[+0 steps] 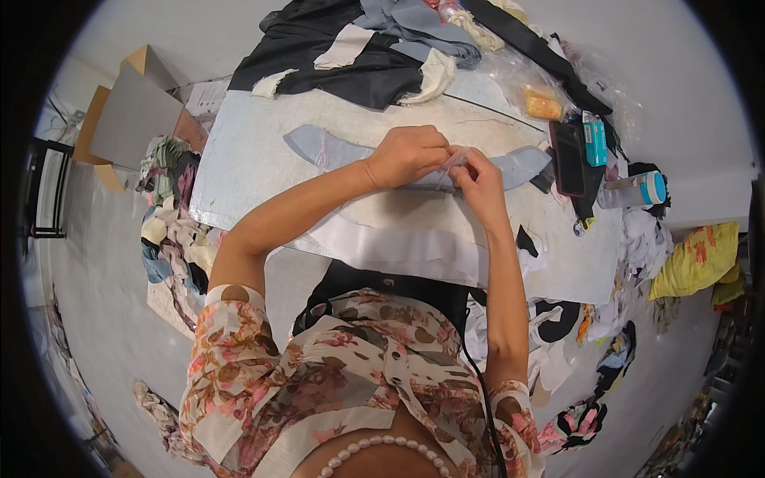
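A curved stack or piece of light blue fabric (518,166) lies across the table, its two ends showing on either side of my hands. Round its left part runs a thin pale lilac strip (322,153). Above its right half, my left hand (408,156) is closed with the fingertips pinched. My right hand (483,185) pinches just beside it, thumb and fingers bent. Between the fingertips of both hands is another pale lilac strip (454,159), crossing the blue fabric. Whether it passes under the fabric is hidden.
White fabric (390,245) lies along the near table edge. Black cloth (295,60) and grey-blue cloth (422,28) are heaped at the back. To the right are a phone (566,159), a teal box (594,139) and a blue-lidded bottle (641,190). Scraps (171,239) hang at left.
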The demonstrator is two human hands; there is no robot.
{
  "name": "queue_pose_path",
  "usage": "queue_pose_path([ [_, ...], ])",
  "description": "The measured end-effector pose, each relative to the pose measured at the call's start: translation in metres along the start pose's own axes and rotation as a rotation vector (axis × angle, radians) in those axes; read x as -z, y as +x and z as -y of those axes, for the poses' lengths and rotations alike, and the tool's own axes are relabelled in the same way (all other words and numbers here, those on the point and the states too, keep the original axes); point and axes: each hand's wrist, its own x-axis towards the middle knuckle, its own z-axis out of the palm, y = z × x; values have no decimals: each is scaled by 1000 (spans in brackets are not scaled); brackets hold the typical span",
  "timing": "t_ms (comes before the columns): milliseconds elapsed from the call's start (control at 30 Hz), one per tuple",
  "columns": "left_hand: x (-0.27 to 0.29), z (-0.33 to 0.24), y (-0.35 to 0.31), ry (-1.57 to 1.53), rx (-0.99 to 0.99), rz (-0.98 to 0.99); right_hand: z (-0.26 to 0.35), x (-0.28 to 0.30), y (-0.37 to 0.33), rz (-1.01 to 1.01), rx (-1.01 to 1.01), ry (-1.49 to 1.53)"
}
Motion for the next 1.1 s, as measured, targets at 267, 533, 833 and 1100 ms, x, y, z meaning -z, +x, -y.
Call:
queue_pose_path([
  [267, 11, 12, -16, -128, 136, 123, 11, 9, -22, 49, 265, -734],
  [533, 27, 29, -13, -66, 255, 414, -11, -1, -50, 142, 236, -769],
  [833, -5, 20, 19, -1014, 932, 643, -13, -6, -51, 171, 186, -813],
  [1100, -4, 6, 16, -775, 763, 707, 6, -1, -42, 137, -81, -260],
])
